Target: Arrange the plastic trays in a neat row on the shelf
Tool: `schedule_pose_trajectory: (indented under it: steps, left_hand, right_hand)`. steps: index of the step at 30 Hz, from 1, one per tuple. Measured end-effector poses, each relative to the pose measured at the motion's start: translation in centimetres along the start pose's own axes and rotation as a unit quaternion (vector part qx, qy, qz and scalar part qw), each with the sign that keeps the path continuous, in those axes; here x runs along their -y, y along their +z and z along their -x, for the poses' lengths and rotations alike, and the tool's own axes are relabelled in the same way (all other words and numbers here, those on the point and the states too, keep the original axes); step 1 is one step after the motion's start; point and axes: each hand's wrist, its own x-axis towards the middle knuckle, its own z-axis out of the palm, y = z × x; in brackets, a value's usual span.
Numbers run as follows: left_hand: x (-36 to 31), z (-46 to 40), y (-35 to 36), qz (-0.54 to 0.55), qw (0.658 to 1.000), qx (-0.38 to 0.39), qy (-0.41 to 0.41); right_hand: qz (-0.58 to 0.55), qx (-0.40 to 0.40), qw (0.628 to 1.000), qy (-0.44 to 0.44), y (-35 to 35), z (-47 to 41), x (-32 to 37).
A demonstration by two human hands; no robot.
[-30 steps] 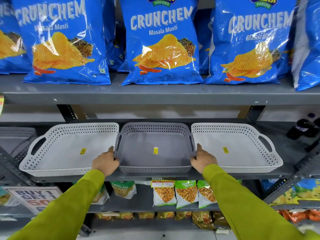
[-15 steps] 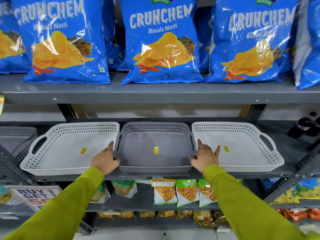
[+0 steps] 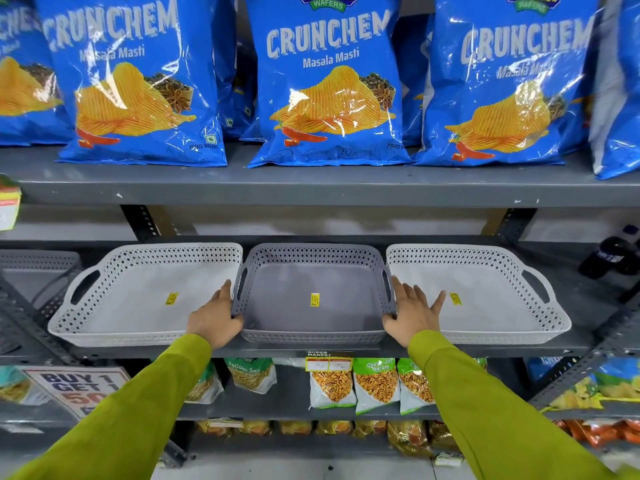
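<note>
Sitting level: perforated grey tray (image 3: 313,308); white neighbours touching.

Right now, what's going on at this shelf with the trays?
A person in green sleeves is lining up three plastic trays on a grey store shelf. The left hand presses against the left side of the grey middle tray, and the right hand rests open at its right side, fingers spread over the edge of the white right tray. The white left tray sits beside them. All three trays are side by side and empty except for a small yellow sticker in each.
</note>
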Motion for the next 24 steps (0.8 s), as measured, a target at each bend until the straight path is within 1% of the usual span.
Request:
schedule_pose_trajectory:
  steps: [15,22,24]
  left_hand:
    - [-0.09,0.22,0.39,-0.015,1.0,-0.01,0.005]
    - [-0.16,0.4,0.71,0.021,1.0,-0.013,-0.001]
    - [0.03,0.6,0.67,0.034,0.999,-0.03,0.008]
  right_hand:
    - [-0.007,0.005,1.0,-0.008,0.09,0.34,0.14]
    - [-0.012,-0.003,1.0,-0.005,-0.47,0.5,0.3]
    - [-0.021,-0.015,1.0,0.001,-0.52,0.36,0.56]
